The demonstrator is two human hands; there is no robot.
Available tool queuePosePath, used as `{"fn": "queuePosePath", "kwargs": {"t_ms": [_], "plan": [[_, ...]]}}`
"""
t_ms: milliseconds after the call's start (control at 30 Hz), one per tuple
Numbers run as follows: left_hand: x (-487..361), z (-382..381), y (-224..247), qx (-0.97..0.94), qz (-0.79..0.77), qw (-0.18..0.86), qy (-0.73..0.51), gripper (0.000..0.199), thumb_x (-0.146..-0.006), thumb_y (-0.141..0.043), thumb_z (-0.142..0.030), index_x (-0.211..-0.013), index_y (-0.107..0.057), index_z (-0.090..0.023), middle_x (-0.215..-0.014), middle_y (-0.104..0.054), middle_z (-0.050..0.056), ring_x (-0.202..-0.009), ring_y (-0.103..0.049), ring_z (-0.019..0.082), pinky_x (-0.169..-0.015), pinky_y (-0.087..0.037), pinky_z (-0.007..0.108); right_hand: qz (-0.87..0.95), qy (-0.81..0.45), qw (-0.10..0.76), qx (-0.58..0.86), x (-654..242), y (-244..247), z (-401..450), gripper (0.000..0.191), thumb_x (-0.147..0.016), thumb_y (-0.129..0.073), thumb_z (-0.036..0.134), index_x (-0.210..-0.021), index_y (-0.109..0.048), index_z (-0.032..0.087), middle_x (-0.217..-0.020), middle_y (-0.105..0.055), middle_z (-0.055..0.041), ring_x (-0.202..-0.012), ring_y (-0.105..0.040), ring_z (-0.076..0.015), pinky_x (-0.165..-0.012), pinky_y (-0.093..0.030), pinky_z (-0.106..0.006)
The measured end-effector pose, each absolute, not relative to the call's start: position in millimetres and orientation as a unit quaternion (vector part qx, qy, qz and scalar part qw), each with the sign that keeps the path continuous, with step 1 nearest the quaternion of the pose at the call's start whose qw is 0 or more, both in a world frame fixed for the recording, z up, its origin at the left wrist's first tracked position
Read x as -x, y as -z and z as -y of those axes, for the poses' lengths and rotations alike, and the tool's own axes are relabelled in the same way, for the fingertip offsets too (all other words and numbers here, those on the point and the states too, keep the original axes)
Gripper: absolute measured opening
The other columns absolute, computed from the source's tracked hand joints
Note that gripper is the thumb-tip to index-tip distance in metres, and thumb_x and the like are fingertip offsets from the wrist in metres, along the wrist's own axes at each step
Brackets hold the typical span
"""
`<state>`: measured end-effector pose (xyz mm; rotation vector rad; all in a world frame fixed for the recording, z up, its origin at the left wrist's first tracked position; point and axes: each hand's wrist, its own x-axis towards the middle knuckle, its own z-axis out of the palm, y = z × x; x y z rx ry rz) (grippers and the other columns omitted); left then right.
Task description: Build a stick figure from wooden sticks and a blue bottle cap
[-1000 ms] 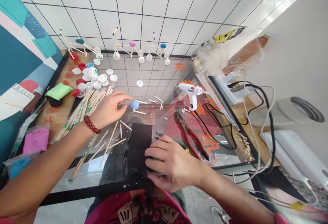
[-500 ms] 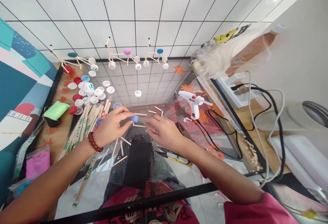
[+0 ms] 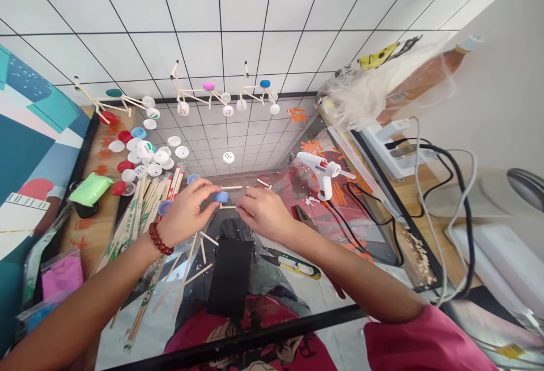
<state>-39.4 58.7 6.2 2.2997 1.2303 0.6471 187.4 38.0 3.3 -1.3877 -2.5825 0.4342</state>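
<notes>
Two slim, pale wooden sticks [image 3: 232, 188] extend from a small, matte blue lump [image 3: 221, 196] between your hands. Your left hand [image 3: 191, 207] pinches the lump, thumb on the side nearer you; your right hand [image 3: 267, 212] curls its fingers at the sticks' far ends, though whether it grips them cannot be told. The sticks run nearly parallel, long axes crosswise, pointing from your left hand toward your right. Round plastic caps [image 3: 161, 156] lie beyond the left hand, a white glue gun [image 3: 323, 175] beyond the right, yellow-handled snips [image 3: 297, 265] nearer you.
</notes>
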Motion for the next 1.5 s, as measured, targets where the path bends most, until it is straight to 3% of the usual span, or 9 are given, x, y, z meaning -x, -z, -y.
{"fn": "queuePosePath", "kwargs": {"t_ms": [233,300,400,467,567,700,933,1233,1500], "plan": [[47.8,-71.3,-19.0,-0.828,-0.478,0.183,-0.230,0.022,-0.093,-0.054,-0.026,-0.109,-0.067,-0.018,-0.108,-0.062,0.009,-0.096,-0.064,0.022,-0.085,-0.054,0.036,0.825,-0.130,0.074,0.545,-195.4,-10.7,-56.6,0.020,-0.095,-0.055,0.026,-0.108,-0.068,0.017,-0.104,-0.068,-0.0123,-0.096,-0.064,-0.0246,-0.083,-0.045,-0.035],[48.6,-73.5,-25.3,-0.827,-0.468,0.179,-0.256,0.021,-0.093,-0.055,-0.026,-0.109,-0.067,-0.019,-0.109,-0.061,0.009,-0.100,-0.063,0.022,-0.089,-0.054,0.037,0.806,-0.169,0.128,0.552,-197.9,-13.5,-61.3,0.022,-0.095,-0.057,0.025,-0.112,-0.068,0.016,-0.106,-0.068,-0.0118,-0.098,-0.064,-0.0238,-0.084,-0.047,-0.035],[47.4,-72.6,-33.0,-0.827,-0.447,0.169,-0.296,0.019,-0.093,-0.056,-0.024,-0.108,-0.067,-0.021,-0.117,-0.060,0.009,-0.111,-0.061,0.023,-0.098,-0.051,0.039,0.751,-0.292,0.278,0.524,-197.2,-15.7,-63.6,0.030,-0.092,-0.062,0.027,-0.121,-0.064,0.018,-0.105,-0.071,-0.0067,-0.090,-0.066,-0.0181,-0.081,-0.050,-0.030],[45.8,-70.1,-34.9,-0.825,-0.438,0.167,-0.315,0.018,-0.093,-0.056,-0.023,-0.108,-0.066,-0.022,-0.121,-0.060,0.009,-0.114,-0.061,0.022,-0.100,-0.050,0.040,0.709,-0.354,0.359,0.494,-194.8,-16.3,-62.5,0.031,-0.090,-0.065,0.029,-0.119,-0.066,0.018,-0.099,-0.073,-0.0043,-0.084,-0.067,-0.0157,-0.078,-0.052,-0.029],[43.8,-66.4,-33.8,-0.822,-0.427,0.176,-0.333,0.018,-0.094,-0.057,-0.022,-0.109,-0.066,-0.023,-0.119,-0.064,0.008,-0.111,-0.063,0.021,-0.100,-0.050,0.038,0.676,-0.374,0.409,0.485,-191.6,-17.0,-59.8,0.022,-0.092,-0.061,0.029,-0.108,-0.071,0.019,-0.093,-0.075,-0.0038,-0.083,-0.068,-0.0157,-0.079,-0.053,-0.029],[42.6,-63.6,-30.4,-0.816,-0.422,0.201,-0.342,0.017,-0.094,-0.058,-0.021,-0.109,-0.067,-0.022,-0.113,-0.068,0.007,-0.107,-0.065,0.019,-0.099,-0.051,0.036,0.667,-0.380,0.402,0.500,-190.2,-17.4,-58.2,0.020,-0.093,-0.058,0.030,-0.095,-0.075,0.020,-0.089,-0.077,-0.0039,-0.080,-0.069,-0.0162,-0.075,-0.053,-0.028],[44.1,-62.2,-26.3,-0.807,-0.424,0.223,-0.346,0.018,-0.093,-0.058,-0.022,-0.110,-0.066,-0.022,-0.111,-0.069,0.007,-0.106,-0.065,0.019,-0.097,-0.052,0.036,0.669,-0.378,0.398,0.501,-187.8,-16.6,-57.1,0.018,-0.091,-0.058,0.026,-0.090,-0.075,0.020,-0.085,-0.077,-0.0029,-0.075,-0.069,-0.0155,-0.073,-0.052,-0.027],[52.9,-67.3,-20.0,-0.810,-0.450,0.224,-0.303,0.019,-0.091,-0.058,-0.025,-0.107,-0.068,-0.022,-0.111,-0.071,0.008,-0.105,-0.066,0.022,-0.100,-0.052,0.041,0.733,-0.290,0.353,0.504,-196.2,-2.1,-64.5,0.032,-0.088,-0.058,0.015,-0.118,-0.068,0.020,-0.109,-0.071,-0.0088,-0.089,-0.067,-0.0176,-0.083,-0.054,-0.033],[51.2,-63.1,-27.7,-0.805,-0.443,0.237,-0.315,0.018,-0.092,-0.058,-0.026,-0.107,-0.068,-0.022,-0.111,-0.071,0.008,-0.105,-0.066,0.022,-0.097,-0.054,0.039,0.774,-0.268,0.351,0.455,-189.3,-12.3,-60.9,0.021,-0.093,-0.055,0.015,-0.096,-0.074,0.021,-0.093,-0.076,-0.0045,-0.085,-0.068,-0.0157,-0.080,-0.047,-0.029]]}}
